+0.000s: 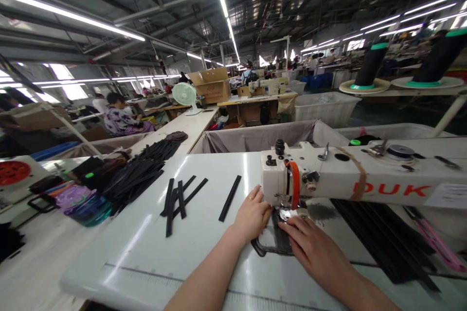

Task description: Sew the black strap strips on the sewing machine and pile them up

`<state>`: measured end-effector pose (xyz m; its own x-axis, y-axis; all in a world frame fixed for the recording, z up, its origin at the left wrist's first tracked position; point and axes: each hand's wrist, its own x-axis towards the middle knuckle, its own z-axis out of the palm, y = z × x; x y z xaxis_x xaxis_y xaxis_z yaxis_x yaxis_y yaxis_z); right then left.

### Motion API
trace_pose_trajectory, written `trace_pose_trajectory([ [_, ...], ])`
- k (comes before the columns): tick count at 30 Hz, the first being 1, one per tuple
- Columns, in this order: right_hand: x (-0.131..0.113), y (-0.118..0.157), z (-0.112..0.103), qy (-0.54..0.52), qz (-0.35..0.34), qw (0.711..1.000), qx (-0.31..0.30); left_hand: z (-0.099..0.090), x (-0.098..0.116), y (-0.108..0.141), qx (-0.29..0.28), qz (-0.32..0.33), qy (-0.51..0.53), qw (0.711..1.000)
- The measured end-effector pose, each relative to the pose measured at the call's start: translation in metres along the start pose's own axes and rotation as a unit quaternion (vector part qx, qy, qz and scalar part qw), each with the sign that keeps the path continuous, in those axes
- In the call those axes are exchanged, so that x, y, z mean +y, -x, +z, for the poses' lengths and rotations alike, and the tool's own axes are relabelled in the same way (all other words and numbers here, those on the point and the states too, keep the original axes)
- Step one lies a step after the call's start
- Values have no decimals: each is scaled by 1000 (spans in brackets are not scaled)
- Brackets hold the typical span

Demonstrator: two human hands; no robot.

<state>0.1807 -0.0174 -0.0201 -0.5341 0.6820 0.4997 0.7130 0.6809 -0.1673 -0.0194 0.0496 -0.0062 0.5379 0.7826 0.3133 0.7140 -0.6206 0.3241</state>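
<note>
My left hand [252,213] rests on the table just left of the sewing machine's needle area, its fingers curled and pressed together; what they hold, if anything, is hidden. My right hand [310,239] lies at the front right of the presser foot [286,215], fingers stretched out and fairly flat. Between the hands shows a dark patch [280,237], perhaps black fabric; I cannot tell its shape. The white sewing machine [324,175] has an orange guard at its head. One black strip [229,198] lies left of my left hand, and several crossed black strips [178,201] lie farther left.
Long black strips [379,233] and pink-handled snips [434,238] lie under the machine arm. A heap of black strips [140,170] and a blue-purple container [82,204] sit at the left. Behind are a cloth-lined bin [255,138], a fan [185,95] and a seated person [122,116].
</note>
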Motion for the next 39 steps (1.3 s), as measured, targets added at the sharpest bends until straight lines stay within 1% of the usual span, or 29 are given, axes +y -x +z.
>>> trace_pose_trajectory([
  [2, 0, 0, -1, -2, 3, 1000, 0, -10, -9, 3, 5, -13, -4, 1000],
  [3, 0, 0, -2, -5, 4, 1000, -2, -15, -16, 5, 13, -32, -7, 999],
  [6, -1, 0, -5, -26, 8, 1000, -13, -32, -35, 12, 55, -106, -17, 993],
  [8, -1, 0, -7, -39, 11, 999, -17, -41, -41, 15, 89, -150, -23, 984],
  [10, -2, 0, -9, -46, 11, 999, -16, -47, -37, 16, 145, -204, -16, 968],
  [11, -3, 0, -10, -49, 8, 999, -16, -48, -31, 16, 173, -233, 10, 957],
  [12, -5, -1, -11, -51, 5, 999, -16, -47, -23, 16, 192, -263, 59, 944],
  [13, -6, -1, -11, -55, 1, 998, -17, -45, -13, 17, 191, -293, 132, 928],
  [14, -8, -2, -12, -57, -4, 998, -20, -40, -3, 18, 158, -310, 230, 909],
  [15, -10, -2, -13, -57, -11, 998, -24, -34, 7, 19, 85, -323, 331, 882],
  [16, -11, -3, -14, -54, -21, 998, -28, -26, 17, 20, 1, -336, 425, 841],
  [17, -13, -3, -15, -48, -34, 998, -33, -19, 25, 22, -61, -338, 497, 797],
  [18, -14, -3, -16, -42, -47, 997, -40, -11, 31, 24, -91, -339, 535, 769],
  [19, -15, -2, -17, -34, -60, 997, -43, -5, 36, 25, -106, -340, 548, 757],
  [20, -16, -2, -18, -23, -72, 996, -42, -1, 39, 26, -112, -340, 542, 760],
  [21, -16, -1, -19, -8, -83, 996, -36, 1, 41, 27, -107, -338, 513, 782],
  [22, -17, 0, -20, 9, -94, 995, -27, 2, 42, 27, -94, -329, 466, 816],
  [23, -18, 1, -20, 30, -105, 994, -16, 0, 42, 27, -74, -312, 403, 857],
  [24, -19, 2, -19, 50, -116, 992, -7, -3, 42, 28, -46, -285, 328, 899],
  [25, -20, 3, -18, 68, -124, 990, 0, -7, 41, 28, -18, -253, 249, 935],
  [26, -21, 4, -16, 82, -127, 988, 5, -10, 41, 28, 4, -218, 176, 960],
  [27, -21, 5, -14, 94, -128, 987, 10, -13, 41, 29, 15, -185, 119, 975],
  [29, -22, 7, -8, 107, -125, 986, 30, -17, 41, 30, 9, -129, 63, 990],
  [32, -23, 8, -1, 108, -124, 985, 56, -15, 41, 29, -11, -68, 72, 995],
  [35, -24, 8, 1, 106, -120, 985, 68, -11, 39, 28, -5, -48, 91, 995],
  [39, -24, 8, 1, 104, -117, 985, 67, -9, 37, 27, 0, -48, 97, 994],
])
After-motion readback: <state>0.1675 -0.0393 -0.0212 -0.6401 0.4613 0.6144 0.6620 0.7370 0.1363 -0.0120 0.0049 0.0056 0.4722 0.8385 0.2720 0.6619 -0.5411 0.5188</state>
